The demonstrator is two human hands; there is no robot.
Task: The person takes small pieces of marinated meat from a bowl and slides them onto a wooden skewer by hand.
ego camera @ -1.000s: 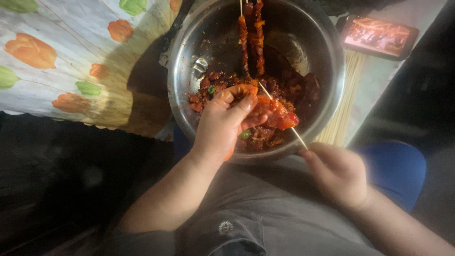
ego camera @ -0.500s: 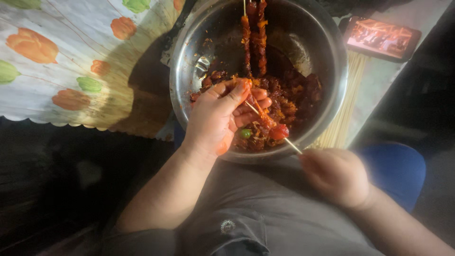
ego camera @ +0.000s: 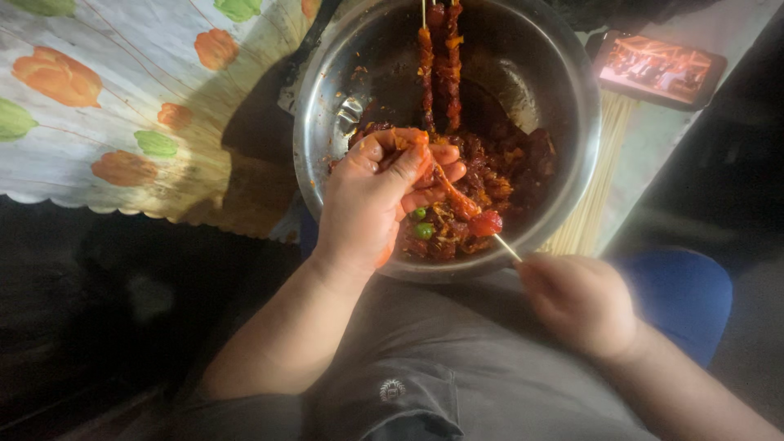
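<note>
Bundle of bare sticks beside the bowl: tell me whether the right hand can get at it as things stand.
Probably yes. The bundle of bare sticks lies uncovered just beyond the right hand, nothing between them, but that hand is pinching the skewer and would need to free it first.

Single head-worn view, looking steeply down from close above. Steel bowl (ego camera: 523, 106) fills upper centre; tabletop (ego camera: 106, 106) upper left; wearer's lap occupies the lower frame.

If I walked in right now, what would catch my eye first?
Probably the big steel bowl of red, sauce-coated meat pieces at the table edge. Over it, the left hand presses meat onto a thin wooden skewer whose near end the right hand pinches. Two loaded skewers lean against the far rim.
</note>
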